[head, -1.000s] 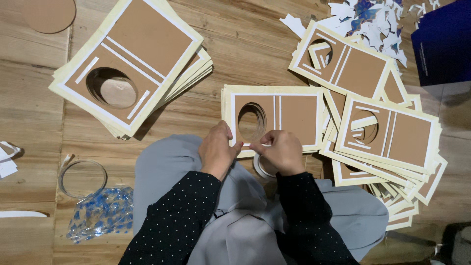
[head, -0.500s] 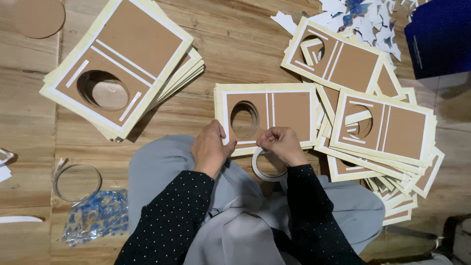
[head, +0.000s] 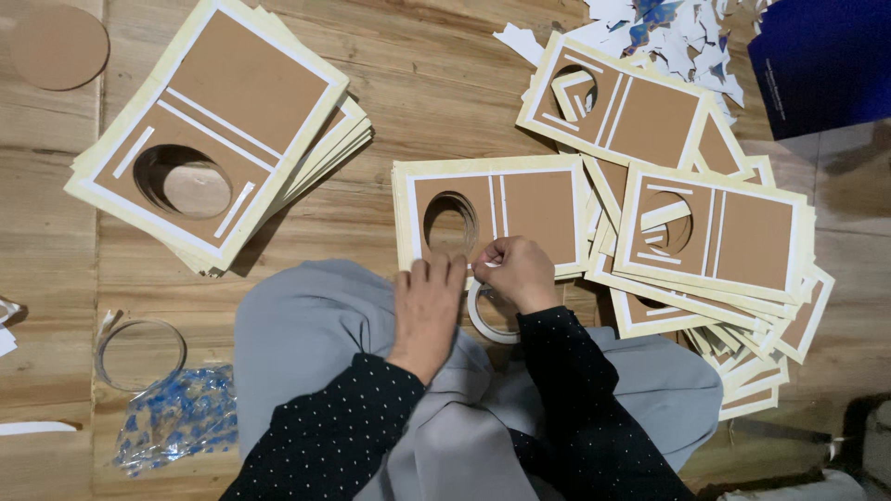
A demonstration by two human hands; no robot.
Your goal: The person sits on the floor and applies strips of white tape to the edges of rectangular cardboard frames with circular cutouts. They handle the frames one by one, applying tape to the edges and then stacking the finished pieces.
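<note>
A brown card panel [head: 520, 215] with white tape borders and an oval hole lies on the wooden floor in front of my knees. My left hand [head: 427, 301] rests flat on its near edge, fingers together. My right hand [head: 515, 271] pinches a strip of white tape at that same edge. A roll of white tape [head: 487, 315] hangs around my right wrist, just below the hand.
A neat stack of like panels [head: 209, 139] lies at the left, a fanned pile [head: 705, 241] at the right. White and blue paper scraps [head: 668, 23] and a dark blue box [head: 821, 60] sit top right. A tape ring [head: 139, 353], a plastic bag [head: 176, 422], a cardboard disc [head: 58, 44] lie left.
Both hands have shifted slightly along the panel's near edge; my right hand has moved left with the tape, and the view has drifted a little.
</note>
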